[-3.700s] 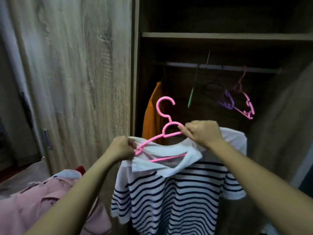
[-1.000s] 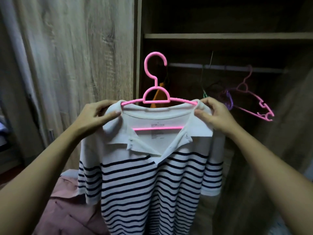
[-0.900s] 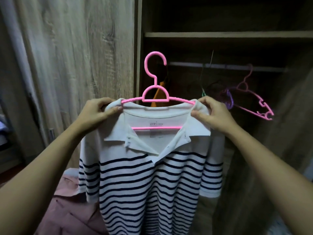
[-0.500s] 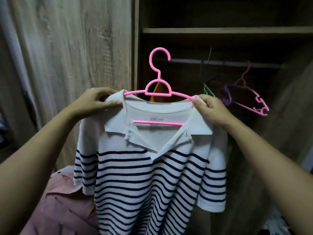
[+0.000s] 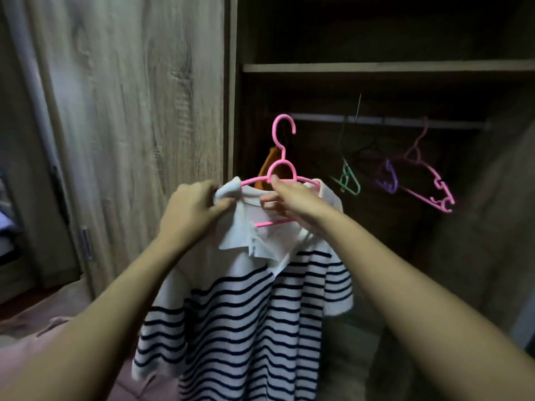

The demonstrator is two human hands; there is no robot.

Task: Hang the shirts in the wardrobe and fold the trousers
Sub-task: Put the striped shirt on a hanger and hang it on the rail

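Two hands hold the shirt [image 5: 246, 314] up in front of the open wardrobe [image 5: 231, 111], and it is not hung yet. The shirt sits on a pink hanger [image 5: 283, 151]. The hook is up in the air, near the left end of the rail [image 5: 390, 122] but not on it. The left hand [image 5: 192, 211] has its fingers curled tight on the white collar, at the left tip of the hanger. The right hand [image 5: 292, 202] has its fingers [image 5: 273, 180] wrapped round the middle of the hanger, just under the hook, with the collar right below them. I think a few things could go wrong. The collar is bunched up on the left side, so the shirt could slide off that end if the left hand lets go too soon. The hook could miss the rail, since the wardrobe is dark and the rail is hard to see, and then shirt and hanger would both drop. The hook could also bump the orange top [image 5: 265, 169] that hangs just behind it. The empty hangers [image 5: 428, 183] are well off to the right, so they should be safe.
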